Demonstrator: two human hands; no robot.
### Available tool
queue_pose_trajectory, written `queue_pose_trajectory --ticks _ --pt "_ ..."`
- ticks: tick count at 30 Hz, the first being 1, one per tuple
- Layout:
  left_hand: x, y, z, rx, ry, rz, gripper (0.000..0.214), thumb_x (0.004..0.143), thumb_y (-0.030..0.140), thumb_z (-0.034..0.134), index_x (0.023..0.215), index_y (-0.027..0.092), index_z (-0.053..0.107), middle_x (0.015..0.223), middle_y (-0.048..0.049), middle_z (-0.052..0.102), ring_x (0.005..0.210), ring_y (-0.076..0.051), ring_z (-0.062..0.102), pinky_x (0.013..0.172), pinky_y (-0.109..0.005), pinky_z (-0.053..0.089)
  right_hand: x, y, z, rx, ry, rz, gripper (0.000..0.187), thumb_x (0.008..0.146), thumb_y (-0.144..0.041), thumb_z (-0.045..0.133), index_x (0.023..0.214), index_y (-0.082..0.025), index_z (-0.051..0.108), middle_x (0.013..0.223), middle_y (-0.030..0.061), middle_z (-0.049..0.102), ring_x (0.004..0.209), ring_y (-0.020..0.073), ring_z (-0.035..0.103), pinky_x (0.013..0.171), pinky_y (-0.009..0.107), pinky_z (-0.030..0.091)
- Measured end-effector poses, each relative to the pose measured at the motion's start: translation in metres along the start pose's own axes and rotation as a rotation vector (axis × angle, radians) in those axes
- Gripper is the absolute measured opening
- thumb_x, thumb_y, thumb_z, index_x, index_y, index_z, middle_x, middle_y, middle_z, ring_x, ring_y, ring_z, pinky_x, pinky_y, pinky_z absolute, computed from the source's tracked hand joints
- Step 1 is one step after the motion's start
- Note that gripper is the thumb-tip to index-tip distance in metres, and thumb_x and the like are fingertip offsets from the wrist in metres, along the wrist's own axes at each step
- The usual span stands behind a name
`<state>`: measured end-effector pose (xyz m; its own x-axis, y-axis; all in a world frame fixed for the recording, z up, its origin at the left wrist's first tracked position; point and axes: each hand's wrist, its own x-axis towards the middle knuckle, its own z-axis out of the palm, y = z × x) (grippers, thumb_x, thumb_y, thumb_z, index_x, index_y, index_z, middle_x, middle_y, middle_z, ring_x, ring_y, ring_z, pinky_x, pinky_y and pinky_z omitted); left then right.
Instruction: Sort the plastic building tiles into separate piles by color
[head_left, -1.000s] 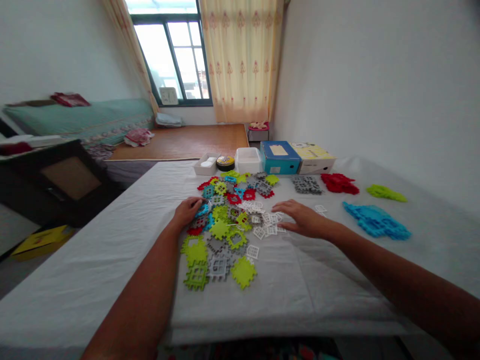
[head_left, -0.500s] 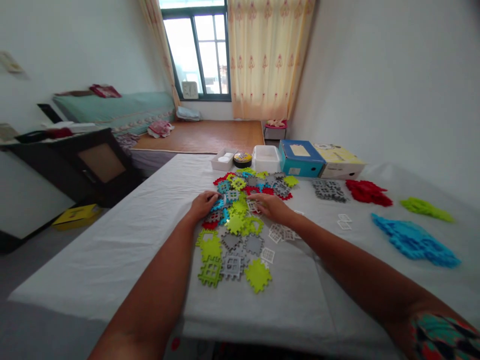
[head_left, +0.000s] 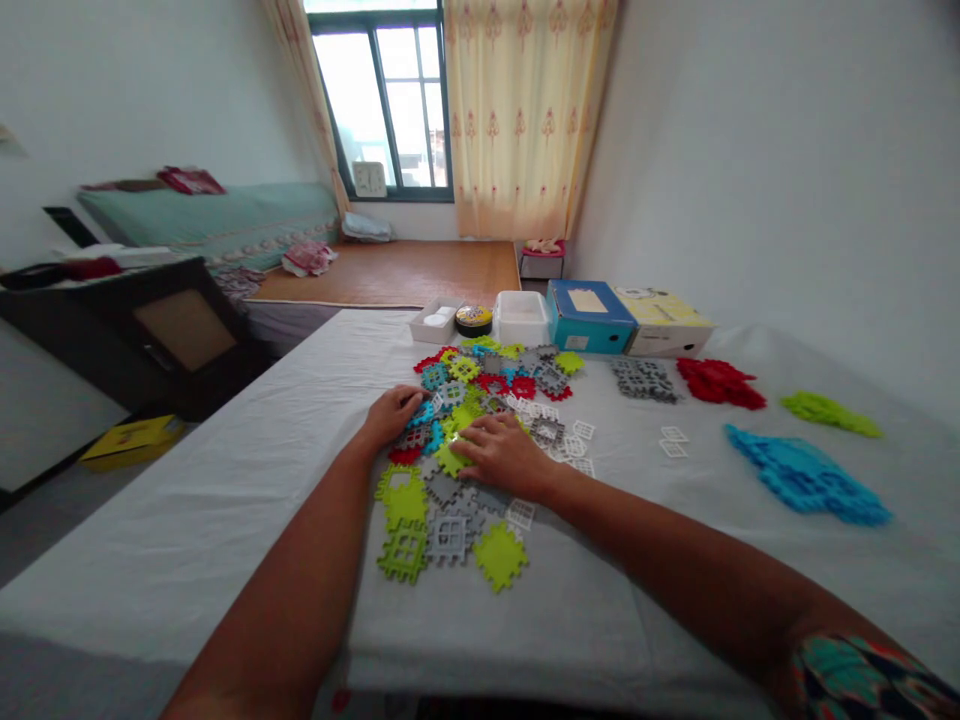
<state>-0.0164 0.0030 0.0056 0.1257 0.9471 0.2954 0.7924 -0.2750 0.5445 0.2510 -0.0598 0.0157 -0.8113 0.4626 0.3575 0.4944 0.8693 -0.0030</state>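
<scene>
A heap of interlocking plastic tiles with toothed edges lies between my hands. At its left edge, my left hand point(head_left: 396, 414) rests with curled fingers beside blue tiles point(head_left: 424, 412); what they hold, if anything, is hidden. Over the middle of the heap, my right hand point(head_left: 504, 452) is palm down, fingers apart, touching a lime green tile point(head_left: 452, 456). Small white window frames point(head_left: 576, 446) lie scattered right of that hand. Nearer me are a green window tile point(head_left: 403, 550), a grey window tile point(head_left: 450, 537) and a plain lime tile point(head_left: 501, 557).
Sorted piles of grey point(head_left: 645, 381), red point(head_left: 720, 383), lime point(head_left: 831, 413) and blue tiles point(head_left: 806, 474) lie to the right. Along the table's back stand a white tray point(head_left: 417, 328), a round tin point(head_left: 474, 321), a white bin point(head_left: 520, 327), a blue box point(head_left: 589, 327) and a yellow box point(head_left: 664, 310).
My right hand has moved left and nearer to me, from the white frames onto the lime tile. More white frames now show right of the heap. The left hand stays beside the heap.
</scene>
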Motion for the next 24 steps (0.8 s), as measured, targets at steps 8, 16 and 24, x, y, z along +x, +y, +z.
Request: queue_pose_trajectory --ticks 8,16,24 --pt "0.001 0.003 -0.005 -0.003 -0.023 -0.006 0.048 0.083 0.052 0.042 0.103 0.021 0.074 0.108 -0.0059 0.073 0.105 -0.023 0.064 0.098 -0.036 0.047 -0.013 0.009 -0.037 0.105 0.094 0.048 0.052 0.092 -0.059 0.05 0.126 -0.02 0.058 0.119 0.0107 0.068 0.112 0.0253 0.055 0.094 0.042 0.037" --pt "0.01 -0.016 -0.005 0.022 -0.06 -0.066 0.051 0.079 0.061 0.045 0.103 0.026 0.072 0.113 -0.0025 0.073 0.106 -0.026 0.065 0.097 -0.037 0.048 -0.113 0.106 -0.098 0.044 0.176 0.405 0.041 0.085 -0.047 0.064 0.115 -0.019 0.064 0.112 0.0107 0.071 0.106 0.0249 0.062 0.092 0.041 0.045" --pt "0.014 -0.024 -0.005 0.027 -0.035 -0.142 0.034 0.073 0.066 0.049 0.089 0.045 0.07 0.105 0.0153 0.073 0.105 -0.025 0.066 0.101 -0.043 0.048 -0.347 0.243 -0.178 -0.217 0.43 1.429 0.042 0.082 -0.05 0.06 0.103 -0.015 0.068 0.105 0.0137 0.072 0.096 0.0258 0.068 0.083 0.037 0.052"
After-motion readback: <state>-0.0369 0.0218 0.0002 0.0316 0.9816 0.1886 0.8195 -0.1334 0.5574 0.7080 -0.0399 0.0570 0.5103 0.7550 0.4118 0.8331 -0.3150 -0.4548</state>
